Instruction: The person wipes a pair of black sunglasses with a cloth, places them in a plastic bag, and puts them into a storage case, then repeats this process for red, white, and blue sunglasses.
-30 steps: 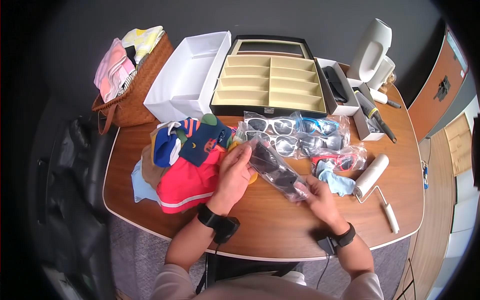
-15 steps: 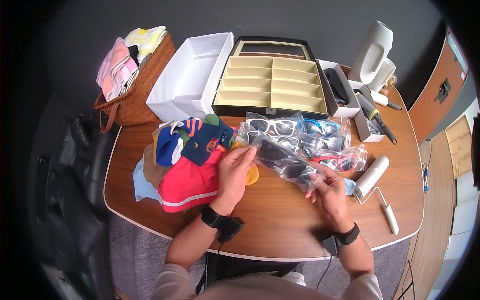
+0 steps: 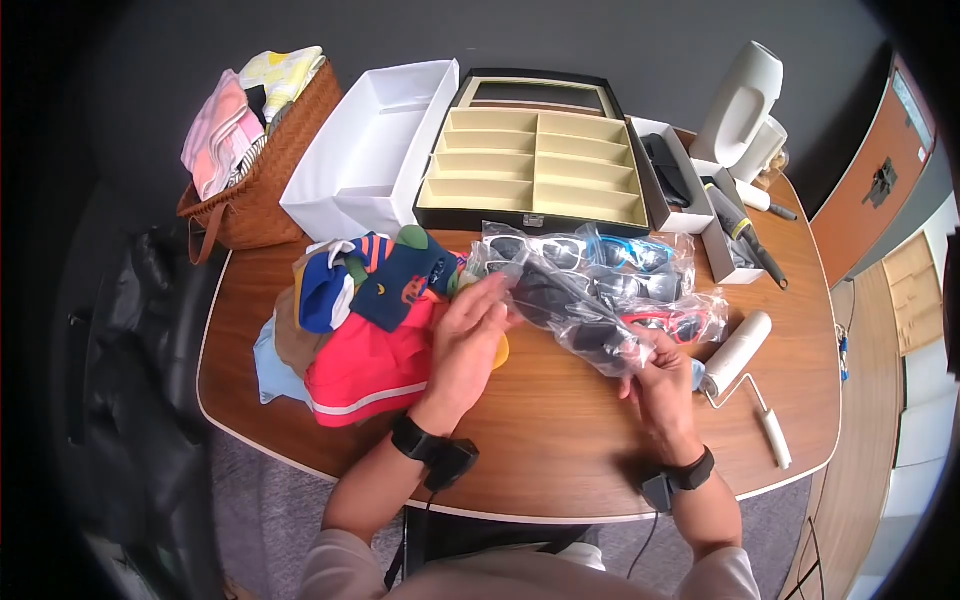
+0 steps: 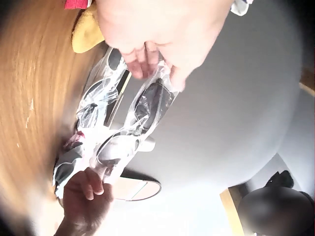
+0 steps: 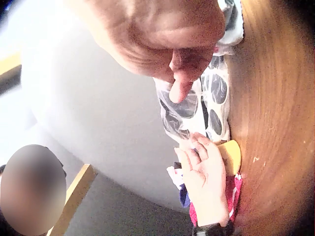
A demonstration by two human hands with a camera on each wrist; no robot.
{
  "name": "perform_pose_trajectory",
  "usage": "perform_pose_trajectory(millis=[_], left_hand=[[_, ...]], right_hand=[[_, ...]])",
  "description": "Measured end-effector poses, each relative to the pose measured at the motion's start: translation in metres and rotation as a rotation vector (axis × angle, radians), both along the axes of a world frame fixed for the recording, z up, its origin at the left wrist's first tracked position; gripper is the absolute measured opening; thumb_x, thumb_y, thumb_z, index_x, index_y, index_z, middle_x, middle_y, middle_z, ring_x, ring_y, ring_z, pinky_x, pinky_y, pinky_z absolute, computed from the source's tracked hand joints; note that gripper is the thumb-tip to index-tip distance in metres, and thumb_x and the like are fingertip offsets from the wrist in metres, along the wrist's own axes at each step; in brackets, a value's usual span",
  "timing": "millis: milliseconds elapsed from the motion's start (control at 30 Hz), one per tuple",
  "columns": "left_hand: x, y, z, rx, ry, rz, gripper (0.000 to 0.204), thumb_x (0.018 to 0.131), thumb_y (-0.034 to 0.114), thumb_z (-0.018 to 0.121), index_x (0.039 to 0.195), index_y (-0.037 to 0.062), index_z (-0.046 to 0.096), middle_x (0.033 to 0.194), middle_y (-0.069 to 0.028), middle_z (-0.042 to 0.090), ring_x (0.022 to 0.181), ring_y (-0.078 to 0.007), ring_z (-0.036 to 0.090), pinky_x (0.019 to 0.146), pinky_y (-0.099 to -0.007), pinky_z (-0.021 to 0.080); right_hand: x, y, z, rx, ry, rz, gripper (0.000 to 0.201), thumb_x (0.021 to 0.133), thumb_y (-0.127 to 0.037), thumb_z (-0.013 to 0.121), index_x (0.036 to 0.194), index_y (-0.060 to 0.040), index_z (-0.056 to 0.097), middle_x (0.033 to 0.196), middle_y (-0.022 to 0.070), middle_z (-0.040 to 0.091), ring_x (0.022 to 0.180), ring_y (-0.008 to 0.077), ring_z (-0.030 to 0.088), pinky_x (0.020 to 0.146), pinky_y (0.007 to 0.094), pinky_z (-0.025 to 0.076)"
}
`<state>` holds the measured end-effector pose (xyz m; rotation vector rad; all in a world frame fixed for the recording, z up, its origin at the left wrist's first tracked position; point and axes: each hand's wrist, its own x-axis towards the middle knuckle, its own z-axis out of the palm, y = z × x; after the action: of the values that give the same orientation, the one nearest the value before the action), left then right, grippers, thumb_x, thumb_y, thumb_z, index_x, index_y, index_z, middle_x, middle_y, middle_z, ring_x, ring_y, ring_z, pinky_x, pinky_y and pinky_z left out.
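Note:
Both hands hold a clear plastic bag with black sunglasses [image 3: 575, 318] above the wooden table [image 3: 560, 440]. My left hand [image 3: 478, 318] pinches the bag's upper left end; the left wrist view shows its fingers [image 4: 142, 61] on the bag [image 4: 142, 110]. My right hand [image 3: 650, 365] pinches the lower right end, and its thumb [image 5: 179, 88] presses the bag [image 5: 189, 110] in the right wrist view. More bagged sunglasses [image 3: 600, 265], white, blue, black and red, lie just behind.
A black case with beige compartments [image 3: 535, 170] stands open at the back, beside a white box [image 3: 365, 160] and a wicker basket of clothes [image 3: 255, 150]. Socks and clothes [image 3: 370, 320] are piled left. A lint roller [image 3: 740, 365] lies right; white trays [image 3: 690, 180] hold tools.
The two hands have lifted the bagged black sunglasses and carried them a little back, toward the other bagged pairs. The right hand has risen off the table.

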<state>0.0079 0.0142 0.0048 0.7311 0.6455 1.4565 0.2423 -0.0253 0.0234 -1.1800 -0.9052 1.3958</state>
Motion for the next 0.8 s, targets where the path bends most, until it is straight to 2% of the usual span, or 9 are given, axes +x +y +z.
perform_pose_trajectory(millis=[100, 200, 233, 333, 433, 533, 633, 767, 800], left_hand=[[0.003, 0.001, 0.0, 0.049, -0.217, -0.311, 0.04, 0.098, 0.009, 0.055, 0.136, 0.0012, 0.044, 0.136, -0.0147, 0.052, 0.125, -0.0257, 0.052, 0.103, -0.041, 0.044], [0.004, -0.003, -0.002, -0.016, -0.139, -0.339, 0.039, 0.098, 0.011, 0.056, 0.136, 0.0039, 0.045, 0.137, -0.0139, 0.053, 0.131, -0.0278, 0.048, 0.105, -0.0428, 0.044], [0.004, -0.005, -0.007, -0.034, -0.136, -0.334, 0.039, 0.098, 0.011, 0.055, 0.136, 0.0052, 0.045, 0.137, -0.0129, 0.053, 0.131, -0.0275, 0.048, 0.102, -0.0435, 0.047], [0.005, -0.004, -0.019, -0.138, -0.082, -0.286, 0.039, 0.098, 0.01, 0.056, 0.136, 0.0051, 0.045, 0.136, -0.0124, 0.054, 0.129, -0.0275, 0.05, 0.099, -0.0426, 0.049], [0.005, -0.003, -0.014, -0.097, -0.004, -0.317, 0.039, 0.101, 0.019, 0.053, 0.137, 0.0057, 0.045, 0.134, -0.0117, 0.056, 0.125, -0.0264, 0.054, 0.097, -0.0427, 0.051], [0.004, -0.004, -0.011, -0.18, -0.063, -0.444, 0.043, 0.103, 0.033, 0.046, 0.137, 0.0063, 0.046, 0.132, -0.0113, 0.057, 0.121, -0.0246, 0.057, 0.096, -0.0425, 0.051], [0.004, -0.003, -0.016, -0.237, -0.145, -0.473, 0.05, 0.104, 0.043, 0.039, 0.137, 0.0063, 0.046, 0.134, -0.0106, 0.057, 0.121, -0.024, 0.057, 0.095, -0.0429, 0.051], [-0.002, 0.001, -0.012, -0.293, -0.244, -0.404, 0.052, 0.104, 0.044, 0.037, 0.136, 0.0054, 0.047, 0.136, -0.0086, 0.056, 0.122, -0.0258, 0.057, 0.098, -0.0439, 0.049], [-0.002, 0.0, -0.008, -0.262, -0.278, -0.44, 0.051, 0.104, 0.043, 0.036, 0.136, 0.0051, 0.047, 0.136, -0.0094, 0.056, 0.123, -0.0263, 0.057, 0.098, -0.0438, 0.049]], right_hand=[[-0.002, -0.001, -0.002, -0.05, -0.017, 0.059, 0.024, 0.089, -0.01, 0.071, 0.11, 0.0012, 0.065, 0.069, 0.0027, 0.065, 0.049, 0.0079, 0.057, 0.04, 0.0189, 0.037], [-0.004, -0.002, -0.005, -0.089, -0.054, 0.074, 0.022, 0.089, -0.01, 0.072, 0.107, 0.0011, 0.065, 0.071, 0.0034, 0.067, 0.049, 0.0075, 0.057, 0.041, 0.0183, 0.038], [-0.006, -0.004, 0.0, -0.108, -0.165, 0.051, 0.016, 0.089, -0.011, 0.071, 0.098, 0.0019, 0.067, 0.074, 0.0044, 0.068, 0.051, 0.0075, 0.058, 0.044, 0.0185, 0.042], [-0.006, -0.004, -0.018, 0.035, -0.236, 0.076, 0.013, 0.09, -0.011, 0.071, 0.089, 0.0015, 0.066, 0.073, 0.0047, 0.069, 0.054, 0.0074, 0.059, 0.047, 0.019, 0.044], [-0.005, -0.005, -0.006, -0.04, -0.242, 0.163, 0.015, 0.09, -0.01, 0.07, 0.082, 0.0008, 0.065, 0.073, 0.0048, 0.069, 0.056, 0.0073, 0.059, 0.049, 0.0199, 0.045], [-0.008, -0.007, -0.001, -0.037, -0.202, 0.184, 0.015, 0.09, -0.011, 0.07, 0.082, 0.0009, 0.065, 0.07, 0.0037, 0.068, 0.054, 0.0068, 0.057, 0.049, 0.0206, 0.045], [-0.001, -0.006, -0.006, 0.031, -0.164, 0.244, 0.012, 0.091, -0.01, 0.069, 0.091, 0.0013, 0.065, 0.076, 0.0028, 0.068, 0.059, 0.0062, 0.057, 0.054, 0.0205, 0.046], [-0.002, -0.005, 0.007, 0.052, -0.066, 0.34, 0.014, 0.094, -0.008, 0.064, 0.106, 0.0001, 0.063, 0.087, 0.0018, 0.068, 0.069, 0.0057, 0.059, 0.062, 0.0197, 0.047], [0.001, -0.004, 0.006, 0.066, -0.07, 0.37, 0.015, 0.095, -0.007, 0.062, 0.109, -0.0002, 0.062, 0.09, 0.0018, 0.068, 0.072, 0.0057, 0.059, 0.064, 0.0196, 0.047]])
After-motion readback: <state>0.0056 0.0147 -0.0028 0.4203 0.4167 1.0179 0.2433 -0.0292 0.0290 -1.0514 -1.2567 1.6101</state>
